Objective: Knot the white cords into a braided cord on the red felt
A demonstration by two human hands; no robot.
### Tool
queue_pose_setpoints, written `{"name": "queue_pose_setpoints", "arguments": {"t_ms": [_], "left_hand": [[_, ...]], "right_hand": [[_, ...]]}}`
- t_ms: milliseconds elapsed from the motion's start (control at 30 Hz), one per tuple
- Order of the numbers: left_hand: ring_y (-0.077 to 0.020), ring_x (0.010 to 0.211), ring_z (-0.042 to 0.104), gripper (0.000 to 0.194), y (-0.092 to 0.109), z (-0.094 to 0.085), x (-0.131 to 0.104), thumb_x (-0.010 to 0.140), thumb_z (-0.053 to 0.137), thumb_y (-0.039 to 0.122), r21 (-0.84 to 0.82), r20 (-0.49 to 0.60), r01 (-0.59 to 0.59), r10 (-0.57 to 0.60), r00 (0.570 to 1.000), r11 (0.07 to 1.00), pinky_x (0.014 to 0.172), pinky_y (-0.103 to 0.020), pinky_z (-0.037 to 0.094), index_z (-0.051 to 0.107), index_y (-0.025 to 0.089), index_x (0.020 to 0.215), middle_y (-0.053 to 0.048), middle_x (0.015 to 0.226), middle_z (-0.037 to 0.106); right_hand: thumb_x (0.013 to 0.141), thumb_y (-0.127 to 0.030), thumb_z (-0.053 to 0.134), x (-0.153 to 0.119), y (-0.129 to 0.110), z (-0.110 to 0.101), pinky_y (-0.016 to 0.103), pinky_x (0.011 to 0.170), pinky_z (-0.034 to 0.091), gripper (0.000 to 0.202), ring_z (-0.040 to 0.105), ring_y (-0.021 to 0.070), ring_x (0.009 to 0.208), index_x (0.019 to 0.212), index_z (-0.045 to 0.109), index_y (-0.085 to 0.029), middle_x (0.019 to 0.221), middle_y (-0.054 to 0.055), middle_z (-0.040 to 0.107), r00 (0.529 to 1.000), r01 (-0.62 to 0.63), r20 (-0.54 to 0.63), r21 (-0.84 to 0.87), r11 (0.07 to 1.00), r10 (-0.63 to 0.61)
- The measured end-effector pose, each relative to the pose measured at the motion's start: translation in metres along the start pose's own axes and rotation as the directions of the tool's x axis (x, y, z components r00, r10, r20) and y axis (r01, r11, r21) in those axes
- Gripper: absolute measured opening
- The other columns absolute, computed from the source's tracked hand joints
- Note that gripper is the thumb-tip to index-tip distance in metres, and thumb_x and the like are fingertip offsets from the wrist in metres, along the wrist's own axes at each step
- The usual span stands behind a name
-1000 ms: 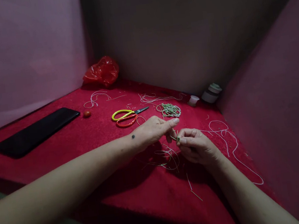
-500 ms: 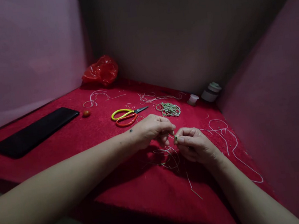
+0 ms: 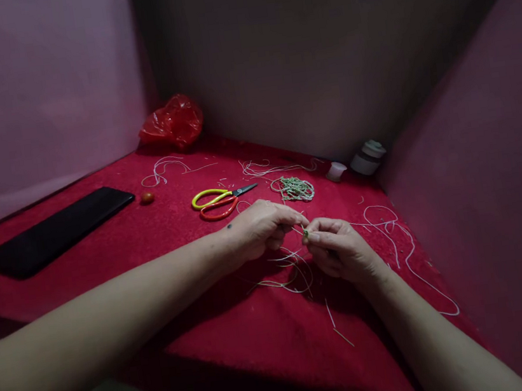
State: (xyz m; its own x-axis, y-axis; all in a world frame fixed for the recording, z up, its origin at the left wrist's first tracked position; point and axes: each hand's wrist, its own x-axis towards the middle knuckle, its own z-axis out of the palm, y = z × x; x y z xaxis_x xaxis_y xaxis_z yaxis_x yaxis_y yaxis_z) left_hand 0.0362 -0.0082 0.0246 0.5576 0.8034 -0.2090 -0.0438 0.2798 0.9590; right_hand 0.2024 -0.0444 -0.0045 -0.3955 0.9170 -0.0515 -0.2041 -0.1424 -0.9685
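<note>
Between thumb and forefinger, my right hand [image 3: 339, 246] pinches a small green knotted piece of cord [image 3: 305, 232]. My left hand [image 3: 272, 223] is close against it, its fingers closed on a thin pale cord [image 3: 297, 230] that runs to the green knot. Under the hands, loose loops of pale cord [image 3: 297, 288] lie on the red cloth. A bunched green and white braided cord [image 3: 297, 189] rests just beyond my left hand. Scissors with one yellow and one red handle [image 3: 218, 202] lie to its left, blades slightly apart.
A black phone-like slab [image 3: 58, 232] and a small orange-brown round object [image 3: 147, 197] are at the left. A red plastic bag [image 3: 173, 123] sits at the back. A small pale cup [image 3: 335, 171] and a white-lidded jar [image 3: 368, 157] stand back right, near the wall. Loose white cord [image 3: 410, 253] trails at the right.
My left hand's fingers have shifted slightly at the knot and now reach closer to the right fingertips. The right hand keeps its pinch. The view has shifted a little.
</note>
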Motion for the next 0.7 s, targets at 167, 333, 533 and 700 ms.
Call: {"name": "queue_pose_setpoints", "arguments": {"t_ms": [167, 333, 533, 700], "left_hand": [[-0.0042, 0.036, 0.017, 0.01, -0.005, 0.004, 0.001, 0.072, 0.058, 0.024, 0.072, -0.073, -0.086, 0.092, 0.993, 0.994, 0.038, -0.023, 0.009, 0.064, 0.016, 0.072, 0.008, 0.042, 0.029], [-0.0033, 0.035, 0.021, 0.025, -0.012, 0.009, 0.0, 0.075, 0.058, 0.031, 0.062, -0.148, -0.099, 0.107, 0.983, 0.993, 0.038, -0.02, 0.014, 0.066, 0.017, 0.094, 0.009, 0.041, 0.031], [-0.0074, 0.043, 0.048, 0.024, -0.013, -0.001, 0.007, 0.077, 0.055, 0.03, -0.04, -0.005, -0.096, 0.096, 0.995, 0.995, 0.04, -0.019, 0.034, 0.064, 0.015, 0.094, 0.001, 0.056, 0.055], [-0.0094, 0.05, 0.054, 0.009, 0.0, -0.005, 0.007, 0.074, 0.056, 0.016, -0.005, 0.059, -0.071, 0.071, 0.996, 0.997, 0.048, -0.023, 0.047, 0.062, 0.01, 0.076, -0.002, 0.059, 0.058]], "right_hand": [[0.074, -0.026, 0.062, 0.002, 0.002, 0.001, 0.012, 0.024, 0.021, 0.011, 0.02, 0.0007, 0.029, 0.072, 0.056, -0.017, 0.044, -0.009, 0.039, 0.998, 0.027, -0.059, 0.018, 0.999, -0.026], [0.075, -0.026, 0.061, 0.003, 0.005, 0.003, 0.013, 0.025, 0.021, 0.011, 0.021, 0.001, 0.029, 0.076, 0.056, -0.017, 0.045, -0.009, 0.04, 0.994, 0.054, -0.101, 0.036, 0.998, -0.05], [0.076, -0.027, 0.061, 0.003, 0.004, 0.004, 0.014, 0.025, 0.021, 0.012, 0.021, 0.001, 0.028, 0.075, 0.057, -0.016, 0.046, -0.009, 0.041, 0.992, 0.058, -0.116, 0.011, 0.998, -0.056], [0.076, -0.027, 0.061, 0.003, 0.003, 0.004, 0.013, 0.024, 0.022, 0.011, 0.021, 0.0012, 0.028, 0.074, 0.056, -0.017, 0.045, -0.009, 0.039, 0.993, 0.057, -0.101, 0.011, 0.998, -0.056]]}}
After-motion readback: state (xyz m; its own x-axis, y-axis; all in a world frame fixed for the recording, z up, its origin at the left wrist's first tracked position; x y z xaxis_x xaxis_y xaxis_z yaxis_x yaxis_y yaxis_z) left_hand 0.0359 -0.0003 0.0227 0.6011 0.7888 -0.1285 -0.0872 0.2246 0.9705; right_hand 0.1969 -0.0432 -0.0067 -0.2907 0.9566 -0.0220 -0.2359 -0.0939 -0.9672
